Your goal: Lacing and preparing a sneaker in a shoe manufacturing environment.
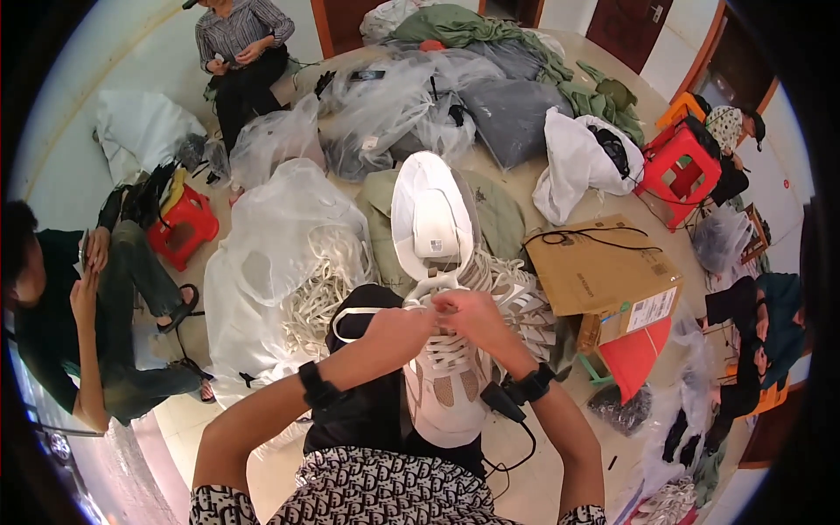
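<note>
On the left is a bag [241, 254]. Nearer the middle, the shoe [446, 401] rests at the lap [346, 429], toe near, opening far. It should be light, stiff in the sole, soft above; its sides offer the best hold. The left hand [398, 337] grips the limp lace [359, 310]; the right hand [477, 319] is beside it, its grip unclear.

We see a chunky beige sneaker [429, 389] with textured mesh panels [461, 394]. We distinguish a glossy, translucent plastic bag [254, 227] from a matt, brown, rectangular cardboard box [586, 271].
</note>
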